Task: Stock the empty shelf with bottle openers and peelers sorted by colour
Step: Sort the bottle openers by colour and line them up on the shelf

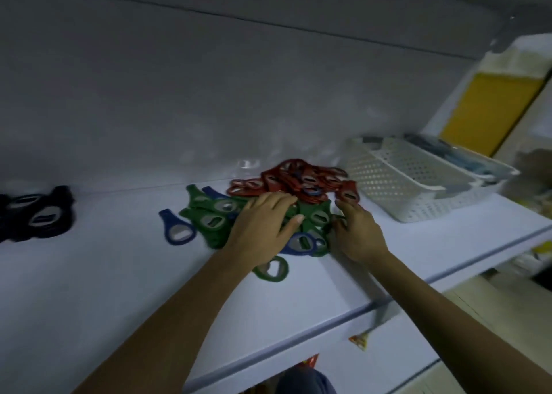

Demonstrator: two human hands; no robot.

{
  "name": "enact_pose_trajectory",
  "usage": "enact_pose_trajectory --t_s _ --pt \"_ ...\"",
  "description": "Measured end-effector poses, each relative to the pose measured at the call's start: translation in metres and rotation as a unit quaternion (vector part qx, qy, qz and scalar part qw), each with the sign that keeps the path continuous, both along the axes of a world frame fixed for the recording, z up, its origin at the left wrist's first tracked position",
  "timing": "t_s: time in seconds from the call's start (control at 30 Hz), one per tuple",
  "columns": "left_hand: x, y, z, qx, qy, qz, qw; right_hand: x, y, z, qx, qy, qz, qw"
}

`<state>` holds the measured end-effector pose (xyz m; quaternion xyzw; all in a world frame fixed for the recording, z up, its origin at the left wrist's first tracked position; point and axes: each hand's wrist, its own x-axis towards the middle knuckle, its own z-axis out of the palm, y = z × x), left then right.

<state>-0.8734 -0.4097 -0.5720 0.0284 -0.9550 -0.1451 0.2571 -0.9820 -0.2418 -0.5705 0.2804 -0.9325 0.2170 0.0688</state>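
Bottle openers [313,216], heaped in a mixed pile at centre frame on the smooth white shelf [119,289]. Had flat teardrop plastic bodies, each with a narrow tail and an oval, metal-lined hole.

Red openers [298,178] tangled at the back of the heap, close to the glossy grey back panel [209,95]. Green openers [209,217] overlapped on its left side. Single blue opener [176,229] lay flat just left of them, apart from the heap. Lone green opener [273,269] sat at the near edge, partly hidden under the left wrist. Black openers [38,214] grouped well apart at the far left edge, blurred.

Left hand [263,226] pressed palm-down on the heap, fingers straight and spread, thumb out to the right. Right hand [358,232] reached in from the right, fingers bent against the heap's edge below one red opener; could not tell whether anything was gripped.

White perforated plastic basket [403,190], rectangular with a rolled rim, stood right of the heap, its bluish-grey contents too blurred to name. Matte yellow slab [490,107] leaned at upper right.
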Motion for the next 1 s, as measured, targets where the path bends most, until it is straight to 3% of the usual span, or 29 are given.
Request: enact_pose_trajectory --t_s 0.13,0.27,0.47,0.73,0.87,1.0 --pt "0.002 -0.006 -0.002 0.018 0.092 -0.018 0.995 -0.027 0.006 -0.004 -0.039 -0.035 -0.059 0.997" --pt "0.0 -0.005 -0.002 -0.009 0.097 -0.033 0.995 -0.046 -0.009 -0.002 -0.027 -0.038 -0.136 0.99" --pt "-0.004 -0.005 -0.004 -0.021 0.098 -0.049 0.994 -0.074 -0.029 0.007 0.018 -0.042 -0.162 0.986" --pt "-0.006 -0.006 -0.005 -0.003 0.095 -0.047 0.994 -0.054 -0.041 0.005 -0.091 0.023 -0.126 0.988" --pt "-0.009 -0.011 -0.007 0.127 0.128 -0.012 0.983 -0.03 -0.052 0.013 -0.168 0.105 -0.142 0.97" --pt "-0.012 -0.018 -0.006 0.296 0.165 0.043 0.94 0.01 -0.08 0.017 -0.222 0.187 -0.024 0.957"
